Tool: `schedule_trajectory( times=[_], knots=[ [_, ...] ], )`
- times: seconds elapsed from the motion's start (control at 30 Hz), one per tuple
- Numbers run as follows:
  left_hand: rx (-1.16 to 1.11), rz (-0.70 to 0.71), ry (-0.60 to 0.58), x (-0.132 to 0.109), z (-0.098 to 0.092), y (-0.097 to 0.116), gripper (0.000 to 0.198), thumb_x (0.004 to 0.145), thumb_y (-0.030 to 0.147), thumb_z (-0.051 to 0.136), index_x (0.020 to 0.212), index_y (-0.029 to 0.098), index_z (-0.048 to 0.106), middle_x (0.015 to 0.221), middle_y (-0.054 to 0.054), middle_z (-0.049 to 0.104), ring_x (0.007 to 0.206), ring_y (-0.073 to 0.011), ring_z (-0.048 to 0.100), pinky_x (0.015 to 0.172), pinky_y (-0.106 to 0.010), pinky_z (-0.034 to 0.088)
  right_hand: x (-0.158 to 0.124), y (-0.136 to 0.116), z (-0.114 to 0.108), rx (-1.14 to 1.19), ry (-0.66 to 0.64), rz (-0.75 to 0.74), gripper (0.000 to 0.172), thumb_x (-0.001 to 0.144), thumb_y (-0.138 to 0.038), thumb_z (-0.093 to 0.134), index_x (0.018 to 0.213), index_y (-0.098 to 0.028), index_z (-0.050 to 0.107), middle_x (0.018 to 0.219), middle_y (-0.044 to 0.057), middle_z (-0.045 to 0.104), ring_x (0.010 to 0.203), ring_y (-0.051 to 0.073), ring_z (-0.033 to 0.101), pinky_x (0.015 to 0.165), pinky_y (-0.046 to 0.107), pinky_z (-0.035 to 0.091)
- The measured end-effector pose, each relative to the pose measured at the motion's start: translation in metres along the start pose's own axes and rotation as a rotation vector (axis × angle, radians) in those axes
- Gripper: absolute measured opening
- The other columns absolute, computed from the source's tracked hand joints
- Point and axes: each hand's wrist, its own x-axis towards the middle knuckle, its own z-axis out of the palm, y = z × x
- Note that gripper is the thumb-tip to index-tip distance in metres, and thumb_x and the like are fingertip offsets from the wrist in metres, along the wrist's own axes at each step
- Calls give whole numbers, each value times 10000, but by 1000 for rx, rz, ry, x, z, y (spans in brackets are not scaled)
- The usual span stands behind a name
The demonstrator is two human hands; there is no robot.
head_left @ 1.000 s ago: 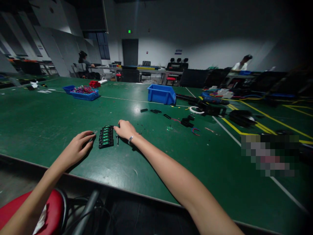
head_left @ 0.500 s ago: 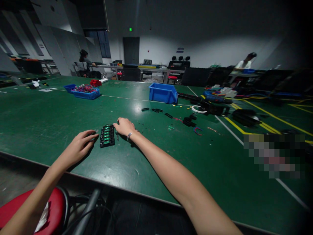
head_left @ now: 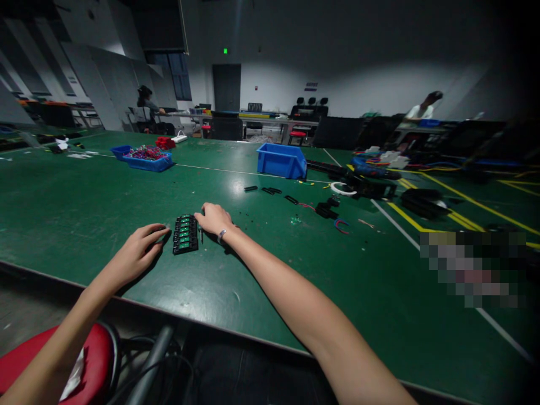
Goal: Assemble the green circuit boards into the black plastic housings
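Observation:
A black tray [head_left: 193,239] holding a row of several small green circuit boards [head_left: 184,232] lies flat on the green table. My left hand [head_left: 143,247] rests at its left side, fingers stretched out with nothing in them, the tips close to the tray's edge. On the other side, my right hand [head_left: 214,219], with a metal band at the wrist, is bent down with curled fingers by the tray's upper right corner. From under those fingers a thin metal tool [head_left: 201,236] sticks out towards me, alongside the tray. The fingers hide its other end.
A blue bin [head_left: 280,161] stands beyond my right hand. Black strips [head_left: 270,190], wire pieces [head_left: 341,226] and dark parts [head_left: 327,210] lie to the right. Far left is a blue tray [head_left: 149,162] of red wires. Two people sit at the back.
My right hand and the thin tool have shifted very slightly left. The left hand and the black tray look almost unmoved.

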Motion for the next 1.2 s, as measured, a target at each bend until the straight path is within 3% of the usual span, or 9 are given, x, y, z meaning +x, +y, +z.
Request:
schedule_trajectory(
  times=[0.23, 0.4, 0.83, 1.2],
  knots=[
    [-18, -101, 7, 14, 10, -17, 534, 996, 479, 347, 1363, 150, 556, 1441, -132, 506, 1330, -286, 472, 1164, -458, 367, -1, -1, 1, 5, 12, -9, 400, 938, -496, 498, 1162, -209, 664, 1172, 140, 728, 1089, 296, 686, 870, 387, 525],
    [90, -68, 10, 29, 23, -30, 557, 985, 440, 324, 1391, 126, 541, 1468, -153, 484, 1348, -314, 455, 1156, -482, 367, 1, 0, 2, 9, 24, -14, 401, 934, -504, 498, 1157, -212, 659, 1168, 137, 731, 1078, 303, 690, 866, 400, 527],
    [142, 46, -3, 27, 20, -14, 527, 1002, 350, 294, 1428, 120, 500, 1494, -172, 440, 1375, -307, 412, 1158, -494, 341, 0, 0, 4, -15, 32, -15, 416, 945, -515, 481, 1170, -208, 650, 1160, 135, 731, 1074, 299, 687, 864, 395, 524],
    [159, 62, -11, 26, 21, -17, 513, 995, 329, 320, 1432, 126, 495, 1502, -164, 434, 1375, -309, 417, 1158, -499, 344, -2, -2, 2, -16, 22, -10, 407, 949, -509, 481, 1168, -211, 651, 1164, 131, 731, 1079, 289, 686, 864, 385, 525]
  ],
)
